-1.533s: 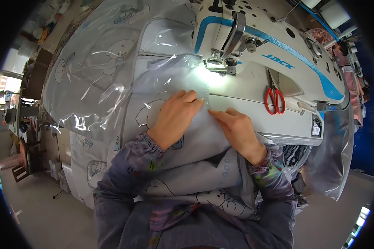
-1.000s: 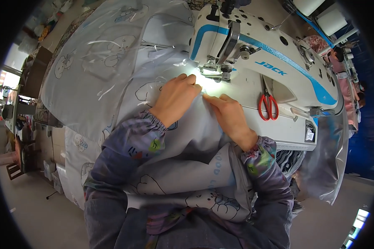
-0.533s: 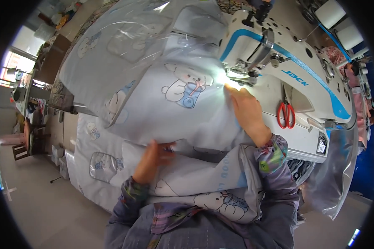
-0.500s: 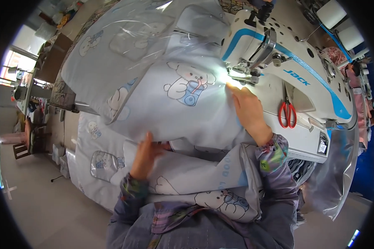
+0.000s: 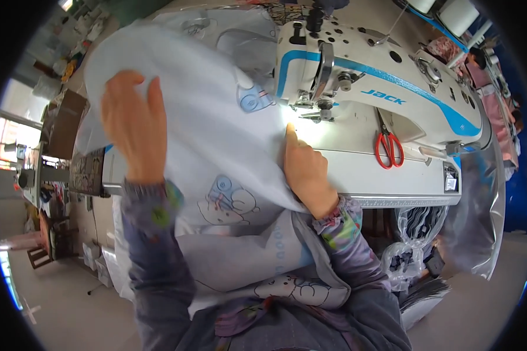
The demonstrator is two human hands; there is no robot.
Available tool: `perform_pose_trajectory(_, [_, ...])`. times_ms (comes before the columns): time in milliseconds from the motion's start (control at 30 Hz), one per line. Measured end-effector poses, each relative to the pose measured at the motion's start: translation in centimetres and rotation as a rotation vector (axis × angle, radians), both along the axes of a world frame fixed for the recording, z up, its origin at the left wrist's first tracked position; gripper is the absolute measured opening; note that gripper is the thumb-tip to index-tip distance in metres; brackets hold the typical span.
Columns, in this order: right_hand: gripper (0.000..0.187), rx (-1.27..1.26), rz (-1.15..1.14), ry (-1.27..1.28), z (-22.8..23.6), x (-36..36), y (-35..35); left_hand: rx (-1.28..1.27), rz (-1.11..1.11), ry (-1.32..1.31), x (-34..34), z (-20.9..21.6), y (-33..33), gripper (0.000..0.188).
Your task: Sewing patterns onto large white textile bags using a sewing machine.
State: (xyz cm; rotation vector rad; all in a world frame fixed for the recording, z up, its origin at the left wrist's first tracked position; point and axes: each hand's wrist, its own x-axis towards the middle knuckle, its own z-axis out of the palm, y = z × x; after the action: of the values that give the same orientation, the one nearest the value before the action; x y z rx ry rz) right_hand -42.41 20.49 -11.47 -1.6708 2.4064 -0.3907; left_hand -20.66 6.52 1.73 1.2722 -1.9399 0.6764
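Pale grey fabric [image 5: 216,140] printed with cartoon animals spreads from the sewing machine [image 5: 386,76] to my lap, bunched and folded at the near side. My left hand [image 5: 133,126] lies over its far left part, thumb and fingers apart, where the cloth bulges up. At the fabric's right edge is my right hand [image 5: 310,175], its index finger stretched toward the lit presser foot [image 5: 319,114]. The other fingers curl at the cloth's edge; their tips are hidden. A printed animal [image 5: 225,202] shows upside down between my forearms.
Red-handled scissors [image 5: 388,149] lie on the machine bed, right of the needle area. White thread cones [image 5: 457,17] stand at the back right. Clear plastic sheeting [image 5: 477,216] hangs off the right end. A chair [image 5: 55,234] stands at far left.
My left hand has moved far and left, and the fabric there has been turned over or pushed up, covering the plastic-covered piece. My right index finger stays by the presser foot, other fingers more curled.
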Motion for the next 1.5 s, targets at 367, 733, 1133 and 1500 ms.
perform_pose_trajectory(367, [0.069, 0.071, 0.156, 0.003, 1.9, -2.3, -1.0, -0.034, -0.441, -0.430, -10.1, -3.0, 0.6, 0.029])
perform_pose_trajectory(733, [0.059, -0.083, 0.102, 0.080, 0.0, -1.5, 0.4, 0.511, -0.381, -0.523, -7.9, -8.3, 6.8, 0.011])
perform_pose_trajectory(1133, [0.043, -0.152, 0.183, 0.070, 0.2, -4.1, 2.0, 0.652, -0.851, -0.308, -9.9, -9.1, 3.5, 0.030])
perform_pose_trajectory(1500, [0.045, -0.139, 0.008, 0.261, -1.4, -1.2, -0.5, 0.602, -0.788, -0.285, -11.4, -9.9, 2.8, 0.017])
